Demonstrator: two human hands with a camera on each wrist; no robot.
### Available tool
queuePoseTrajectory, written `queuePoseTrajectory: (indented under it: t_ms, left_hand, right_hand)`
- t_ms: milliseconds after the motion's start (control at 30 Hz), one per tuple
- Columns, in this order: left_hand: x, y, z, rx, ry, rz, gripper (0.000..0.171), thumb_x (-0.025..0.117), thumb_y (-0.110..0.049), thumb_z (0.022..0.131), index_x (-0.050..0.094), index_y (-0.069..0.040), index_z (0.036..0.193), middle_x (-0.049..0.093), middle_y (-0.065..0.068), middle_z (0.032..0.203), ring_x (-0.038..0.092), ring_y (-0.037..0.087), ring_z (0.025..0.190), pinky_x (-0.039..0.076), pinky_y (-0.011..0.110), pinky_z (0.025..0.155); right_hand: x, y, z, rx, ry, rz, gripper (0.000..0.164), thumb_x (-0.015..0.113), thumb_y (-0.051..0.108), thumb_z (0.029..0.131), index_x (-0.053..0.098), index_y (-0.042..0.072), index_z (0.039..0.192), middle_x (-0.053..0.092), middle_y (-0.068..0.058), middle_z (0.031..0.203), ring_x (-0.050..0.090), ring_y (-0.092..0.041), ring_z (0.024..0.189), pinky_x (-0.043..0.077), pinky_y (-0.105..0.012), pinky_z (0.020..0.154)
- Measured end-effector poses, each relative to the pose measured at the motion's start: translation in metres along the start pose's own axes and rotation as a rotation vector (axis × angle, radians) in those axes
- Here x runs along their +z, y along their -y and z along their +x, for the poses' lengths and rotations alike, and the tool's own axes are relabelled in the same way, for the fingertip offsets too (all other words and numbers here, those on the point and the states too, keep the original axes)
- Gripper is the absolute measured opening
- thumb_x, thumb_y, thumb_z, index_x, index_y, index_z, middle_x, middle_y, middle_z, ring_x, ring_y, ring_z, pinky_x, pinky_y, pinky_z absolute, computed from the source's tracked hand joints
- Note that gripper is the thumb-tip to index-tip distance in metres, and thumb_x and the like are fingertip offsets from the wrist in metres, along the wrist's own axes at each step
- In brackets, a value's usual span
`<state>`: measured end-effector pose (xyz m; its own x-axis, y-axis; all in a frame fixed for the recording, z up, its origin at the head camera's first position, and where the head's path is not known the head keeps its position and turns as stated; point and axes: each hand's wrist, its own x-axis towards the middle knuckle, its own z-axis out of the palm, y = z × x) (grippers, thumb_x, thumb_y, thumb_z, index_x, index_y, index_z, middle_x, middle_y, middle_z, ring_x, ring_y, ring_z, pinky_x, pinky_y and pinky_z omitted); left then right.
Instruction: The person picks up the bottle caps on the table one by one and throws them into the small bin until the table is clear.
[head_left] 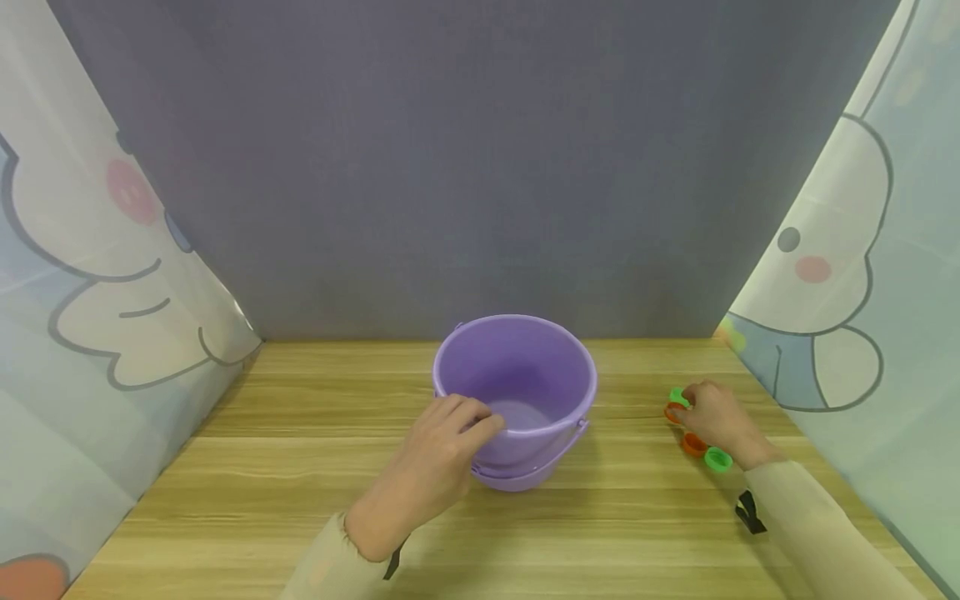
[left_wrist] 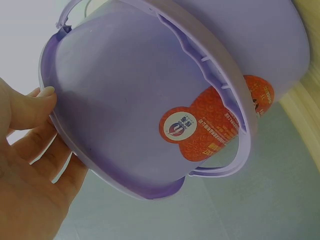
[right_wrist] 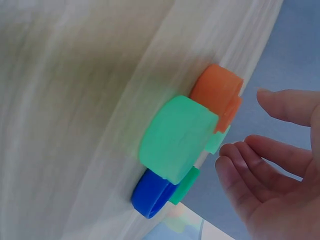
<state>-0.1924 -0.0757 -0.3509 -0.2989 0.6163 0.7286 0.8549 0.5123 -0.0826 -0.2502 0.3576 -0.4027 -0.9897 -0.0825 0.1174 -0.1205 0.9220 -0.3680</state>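
Note:
A purple bucket (head_left: 517,367) stands upright on the table, its handle hanging down over the near side. My left hand (head_left: 446,450) grips the rim at the front left, and in the left wrist view the thumb lies on one face of the rim with the fingers on the other. To the right is a small group of bottle caps, among them a green cap (head_left: 717,459) and an orange cap (head_left: 694,444). My right hand (head_left: 723,421) hovers over them; in the right wrist view its fingers are apart with nothing between them. A blue cap (right_wrist: 155,192) shows there too.
A dark grey panel (head_left: 480,167) rises behind the wooden table (head_left: 322,433). Cartoon-printed cloths (head_left: 150,317) flank it on both sides. A black strap (head_left: 750,512) shows by the right sleeve. The bucket carries a red label (left_wrist: 210,122).

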Motion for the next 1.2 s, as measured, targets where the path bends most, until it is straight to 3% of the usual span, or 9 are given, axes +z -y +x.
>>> queuePoseTrajectory:
  t_ms: [133,333,667,1200]
  left_hand:
    - [0.0003,0.0001,-0.0005,-0.004,0.003,-0.004,0.052,0.067,0.019,0.065,0.072,-0.01,0.108,0.066,0.001,0.098,0.061,0.019,0.092,0.053,0.032,0.083]
    - [0.0003,-0.0001,-0.0002,-0.005,0.001,0.001,0.053,0.068,0.019,0.063,0.072,-0.01,0.108,0.066,0.001,0.098,0.061,0.018,0.092,0.054,0.032,0.083]
    - [0.0004,-0.0002,-0.0001,-0.004,-0.002,-0.003,0.054,0.068,0.02,0.062,0.072,-0.009,0.107,0.066,0.002,0.098,0.061,0.019,0.091,0.053,0.032,0.082]
    - [0.0001,-0.0008,0.0002,0.0,-0.005,-0.002,0.054,0.065,0.02,0.062,0.072,-0.01,0.107,0.066,0.001,0.098,0.06,0.019,0.091,0.053,0.032,0.082]
  right_hand:
    - [0.0021,-0.0026,0.0015,0.033,0.045,0.017,0.032,0.069,0.015,0.091,0.066,-0.015,0.101,0.064,-0.017,0.084,0.054,-0.017,0.058,0.049,-0.035,0.058]
    - [0.0049,-0.0051,0.0034,0.04,0.058,0.016,0.037,0.071,0.016,0.09,0.064,-0.018,0.103,0.065,-0.021,0.088,0.054,-0.016,0.059,0.048,-0.031,0.055]
    - [0.0077,-0.0071,0.0051,0.042,0.055,0.023,0.021,0.071,0.013,0.09,0.066,-0.008,0.087,0.061,-0.009,0.075,0.053,-0.016,0.057,0.047,-0.029,0.05]
    - [0.003,-0.0075,0.0085,0.101,0.133,0.061,0.029,0.068,0.011,0.092,0.063,-0.016,0.1,0.066,-0.023,0.09,0.059,-0.02,0.068,0.053,-0.032,0.057]
